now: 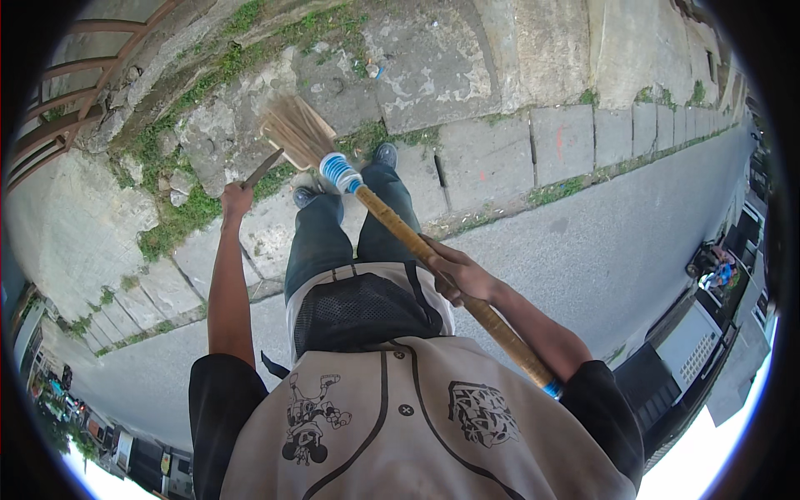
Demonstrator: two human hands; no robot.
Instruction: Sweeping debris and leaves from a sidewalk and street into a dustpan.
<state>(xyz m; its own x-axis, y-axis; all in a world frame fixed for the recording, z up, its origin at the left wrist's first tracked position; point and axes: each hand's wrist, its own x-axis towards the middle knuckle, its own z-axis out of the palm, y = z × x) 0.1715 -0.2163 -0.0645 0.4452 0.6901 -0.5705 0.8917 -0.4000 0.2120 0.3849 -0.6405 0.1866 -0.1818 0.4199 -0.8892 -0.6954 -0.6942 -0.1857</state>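
Observation:
My right hand [458, 271] is closed round the wrapped handle of a broom [392, 218]. The handle slants from beside my right elbow toward my feet, and blue-and-white binding holds its brown bristles together. Those bristles lie over a pale, light-framed dustpan [292, 158], covering much of it, so its contents cannot be made out. Ahead and to the left, my left hand [237, 198] grips the dustpan by its dark stick-like handle [263, 168]. The pan is just beyond my shoes, low over the paving or resting on it; I cannot tell which.
Concrete slabs [487, 158] with weedy joints run along a grey road [600, 218]. Grass and broken stones [179, 187] lie left of the dustpan. A rusty metal railing [79, 92] stands at far left. A small pale scrap [375, 72] lies ahead. A parked motorbike [708, 265] is at far right.

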